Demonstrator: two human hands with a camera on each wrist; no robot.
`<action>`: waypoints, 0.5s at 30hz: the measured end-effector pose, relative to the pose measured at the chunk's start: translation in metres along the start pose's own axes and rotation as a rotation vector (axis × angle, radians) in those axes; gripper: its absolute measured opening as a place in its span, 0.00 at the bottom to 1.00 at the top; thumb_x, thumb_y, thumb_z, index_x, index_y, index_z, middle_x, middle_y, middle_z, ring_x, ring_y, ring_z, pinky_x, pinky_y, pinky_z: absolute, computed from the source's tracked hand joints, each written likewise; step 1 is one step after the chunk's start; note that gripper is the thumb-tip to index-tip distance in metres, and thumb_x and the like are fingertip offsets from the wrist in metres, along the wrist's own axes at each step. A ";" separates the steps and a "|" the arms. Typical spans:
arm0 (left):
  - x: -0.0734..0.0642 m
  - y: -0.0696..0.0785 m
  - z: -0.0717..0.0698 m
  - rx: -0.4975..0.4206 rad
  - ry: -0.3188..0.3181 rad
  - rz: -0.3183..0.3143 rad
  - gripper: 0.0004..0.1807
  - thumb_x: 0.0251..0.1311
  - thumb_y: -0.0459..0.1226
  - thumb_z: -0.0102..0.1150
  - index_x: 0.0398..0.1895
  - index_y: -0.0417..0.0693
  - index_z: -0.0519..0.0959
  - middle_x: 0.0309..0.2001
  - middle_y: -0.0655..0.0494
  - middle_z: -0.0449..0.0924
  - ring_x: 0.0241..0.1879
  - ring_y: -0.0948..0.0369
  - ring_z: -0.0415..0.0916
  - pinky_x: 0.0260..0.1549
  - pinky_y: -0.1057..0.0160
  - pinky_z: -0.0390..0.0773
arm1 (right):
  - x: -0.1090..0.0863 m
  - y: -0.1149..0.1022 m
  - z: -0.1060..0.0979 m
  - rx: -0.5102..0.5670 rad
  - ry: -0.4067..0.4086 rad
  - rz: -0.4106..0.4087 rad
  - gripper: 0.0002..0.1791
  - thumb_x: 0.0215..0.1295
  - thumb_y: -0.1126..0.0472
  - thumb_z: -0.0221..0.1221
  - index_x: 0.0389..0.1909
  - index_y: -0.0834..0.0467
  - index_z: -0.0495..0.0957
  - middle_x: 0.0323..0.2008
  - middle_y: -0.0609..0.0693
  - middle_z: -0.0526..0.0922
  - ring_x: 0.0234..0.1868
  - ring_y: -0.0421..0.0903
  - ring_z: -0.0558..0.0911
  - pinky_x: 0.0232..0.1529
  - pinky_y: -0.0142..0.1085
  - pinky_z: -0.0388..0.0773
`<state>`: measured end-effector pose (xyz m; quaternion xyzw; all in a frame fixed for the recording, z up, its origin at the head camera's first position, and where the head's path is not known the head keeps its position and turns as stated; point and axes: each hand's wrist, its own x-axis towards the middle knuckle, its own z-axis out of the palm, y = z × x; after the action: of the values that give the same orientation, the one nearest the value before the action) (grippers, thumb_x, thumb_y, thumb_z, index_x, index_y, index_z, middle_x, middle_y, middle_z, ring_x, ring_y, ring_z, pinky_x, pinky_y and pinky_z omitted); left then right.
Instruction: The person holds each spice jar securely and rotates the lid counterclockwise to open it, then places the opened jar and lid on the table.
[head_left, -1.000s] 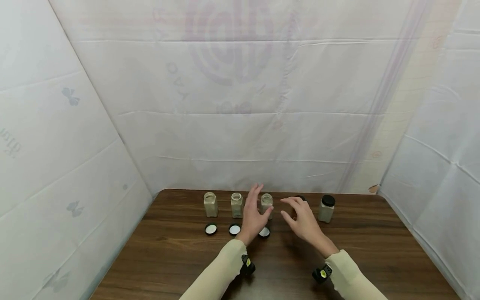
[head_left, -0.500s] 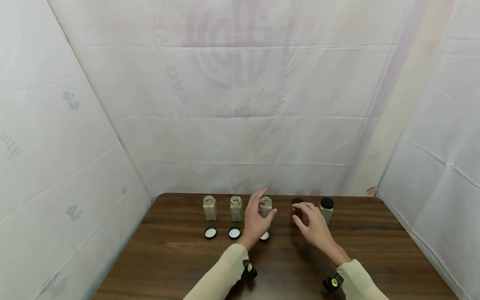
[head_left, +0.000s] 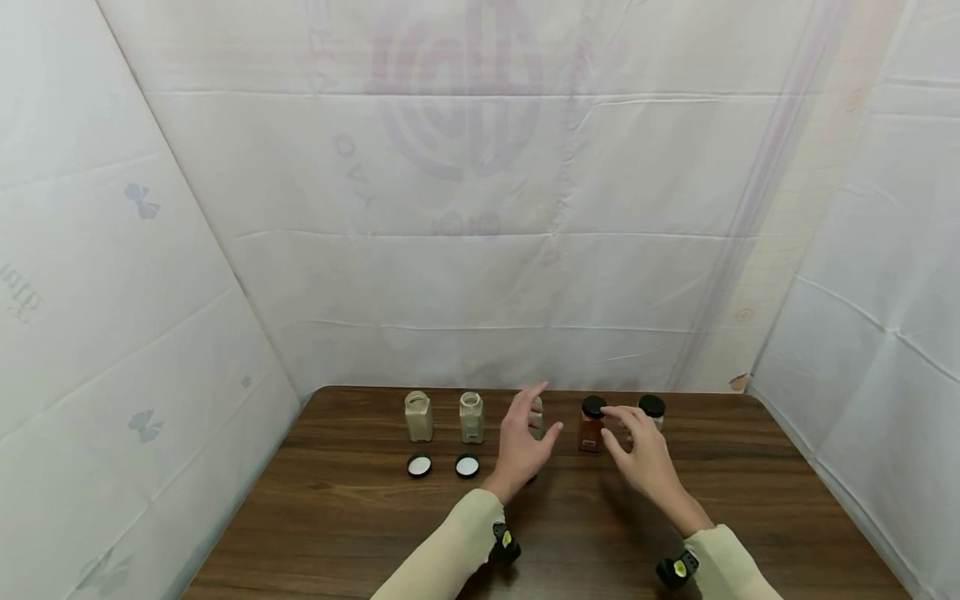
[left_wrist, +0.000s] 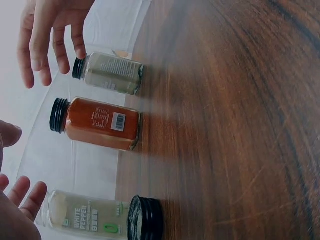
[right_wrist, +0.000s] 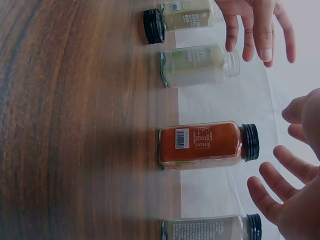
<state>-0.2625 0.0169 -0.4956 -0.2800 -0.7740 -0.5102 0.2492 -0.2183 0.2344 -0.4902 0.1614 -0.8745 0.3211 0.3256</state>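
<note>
My left hand (head_left: 521, 446) hovers with fingers spread in front of an uncapped jar labelled white pepper (left_wrist: 87, 215), hiding most of it in the head view. Its black lid (left_wrist: 145, 219) lies on the table before it. Just to the right stands a capped spice jar of red powder (head_left: 591, 432), upright under a black lid (right_wrist: 250, 142). Beside that jar is my right hand (head_left: 647, 462), thumb and fingers apart and holding nothing, fingertips close to the lid's right side. Partly behind the right hand stands another capped jar (left_wrist: 114, 73) with pale grey-green contents.
Two more uncapped jars, one at far left (head_left: 419, 417) and one beside it (head_left: 472, 418), stand along the back of the wooden table (head_left: 337, 517). Their lids (head_left: 419, 466) lie upturned in front. White sheeting (head_left: 465, 275) rises behind the table and at both sides.
My right hand has moved right and slightly nearer, uncovering the red-powder jar. The left hand has drifted a little right and now covers more of the white pepper jar and its lid.
</note>
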 end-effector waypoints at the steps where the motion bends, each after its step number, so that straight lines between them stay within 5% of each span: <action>1: 0.000 0.000 0.001 -0.001 -0.002 0.000 0.38 0.60 0.30 0.72 0.73 0.52 0.69 0.61 0.48 0.75 0.48 0.52 0.79 0.39 0.48 0.86 | 0.000 0.001 0.000 0.002 0.002 0.001 0.19 0.64 0.69 0.69 0.56 0.61 0.82 0.51 0.59 0.81 0.45 0.55 0.81 0.35 0.48 0.83; 9: -0.002 0.004 0.009 0.007 -0.022 0.015 0.38 0.57 0.27 0.73 0.71 0.49 0.70 0.60 0.48 0.77 0.48 0.56 0.81 0.39 0.59 0.86 | 0.000 0.004 -0.001 0.007 0.025 0.001 0.20 0.63 0.70 0.69 0.56 0.62 0.82 0.51 0.60 0.81 0.44 0.55 0.81 0.34 0.44 0.83; 15: -0.003 0.007 0.019 -0.032 -0.053 -0.047 0.35 0.58 0.27 0.73 0.69 0.46 0.72 0.60 0.46 0.79 0.51 0.54 0.82 0.44 0.53 0.86 | 0.002 0.004 -0.002 0.013 0.012 0.004 0.20 0.64 0.69 0.69 0.57 0.63 0.81 0.52 0.61 0.81 0.44 0.57 0.82 0.35 0.45 0.83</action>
<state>-0.2574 0.0360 -0.4998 -0.2790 -0.7784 -0.5207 0.2122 -0.2211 0.2388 -0.4897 0.1600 -0.8707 0.3284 0.3293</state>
